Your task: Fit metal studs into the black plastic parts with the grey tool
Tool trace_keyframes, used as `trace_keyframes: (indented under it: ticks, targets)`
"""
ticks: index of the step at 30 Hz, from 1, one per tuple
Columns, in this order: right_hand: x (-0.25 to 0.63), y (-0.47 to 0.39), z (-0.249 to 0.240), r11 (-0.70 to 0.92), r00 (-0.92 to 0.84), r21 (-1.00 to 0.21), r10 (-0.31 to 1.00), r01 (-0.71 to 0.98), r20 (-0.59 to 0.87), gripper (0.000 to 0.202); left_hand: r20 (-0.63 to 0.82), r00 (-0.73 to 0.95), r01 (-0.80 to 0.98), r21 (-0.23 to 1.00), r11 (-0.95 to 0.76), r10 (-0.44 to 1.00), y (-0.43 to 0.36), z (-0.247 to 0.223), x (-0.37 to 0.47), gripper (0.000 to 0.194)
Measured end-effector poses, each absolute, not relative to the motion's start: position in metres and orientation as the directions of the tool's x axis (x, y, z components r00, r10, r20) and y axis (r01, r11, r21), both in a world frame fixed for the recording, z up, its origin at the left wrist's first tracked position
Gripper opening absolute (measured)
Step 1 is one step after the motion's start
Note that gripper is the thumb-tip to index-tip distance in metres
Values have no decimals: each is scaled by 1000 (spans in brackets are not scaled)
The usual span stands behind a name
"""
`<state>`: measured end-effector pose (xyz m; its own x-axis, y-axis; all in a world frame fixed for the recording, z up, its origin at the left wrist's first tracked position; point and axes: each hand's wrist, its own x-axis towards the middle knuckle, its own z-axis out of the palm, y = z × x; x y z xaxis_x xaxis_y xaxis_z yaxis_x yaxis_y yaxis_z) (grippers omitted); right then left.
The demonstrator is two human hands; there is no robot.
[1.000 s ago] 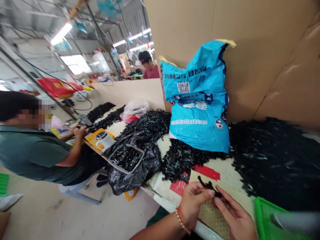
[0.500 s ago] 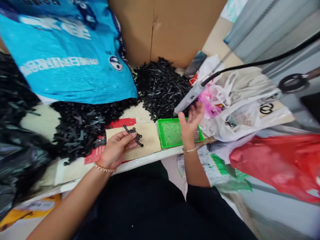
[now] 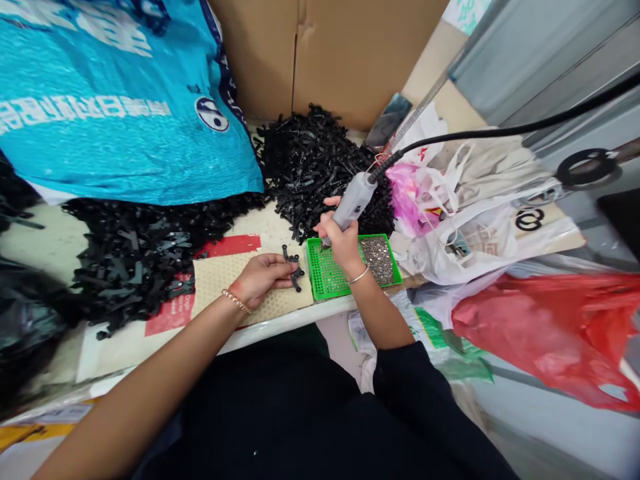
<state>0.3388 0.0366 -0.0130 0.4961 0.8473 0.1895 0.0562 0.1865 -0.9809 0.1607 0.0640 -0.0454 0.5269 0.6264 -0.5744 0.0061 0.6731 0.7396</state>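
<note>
Left hand (image 3: 267, 275): I am grasping a small black part (image 3: 298, 273) between thumb and fingers. The part is sticking out past my fingertips, its rounded ends showing, and is sitting above the right-hand end of a tan textured mat (image 3: 220, 272), just beside the green tray (image 3: 327, 296).

Right hand (image 3: 345, 241): I am gripping a grey handheld tool (image 3: 356, 199), fingers wrapping around its lower body. I am holding it tilted, the narrow end pointing down over the left part of the tray; whether the tip is touching the grid, I cannot tell. A black cable (image 3: 480, 134) is running from its top end off to the right.

Tray contents: many small metal pieces (image 3: 379, 257) are lying loose in the right part; the left part is showing a grid of holes.

Surroundings: one heap of black parts (image 3: 315, 167) is lying behind the tray, in front of a cardboard panel (image 3: 370, 60). A second black heap (image 3: 135, 267) is spreading left of the mat, in front of a blue printed sack (image 3: 125, 127). White and pink plastic bags (image 3: 417, 193) are resting right of the tray; a red bag (image 3: 545, 333) is hanging lower down, at right.
</note>
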Motion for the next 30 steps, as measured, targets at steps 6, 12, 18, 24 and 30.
trace_keyframes:
  ticks: [6, 12, 18, 24, 30]
  targets:
    - [342, 51, -42, 218, 505, -972, 851, -84, 147, 39, -559, 544, -7, 743, 670, 626, 64, -47, 162, 32]
    - [330, 34, -29, 145, 370, -975, 926, -169, 73, 37, -574, 541, 12, 736, 677, 615, 63, -44, 162, 31]
    - [315, -11, -23, 73, 203, -963, 979, -259, 19, 33, -572, 548, 16, 737, 676, 611, 63, -44, 161, 29]
    - [307, -46, -38, -11, 186, -967, 981, -256, -60, 33, -571, 543, 6, 736, 677, 616, 62, -46, 161, 31]
    - [309, -50, -38, 6, 202, -973, 978, -229, -42, 34, -580, 545, 29, 735, 677, 606, 62, -47, 162, 30]
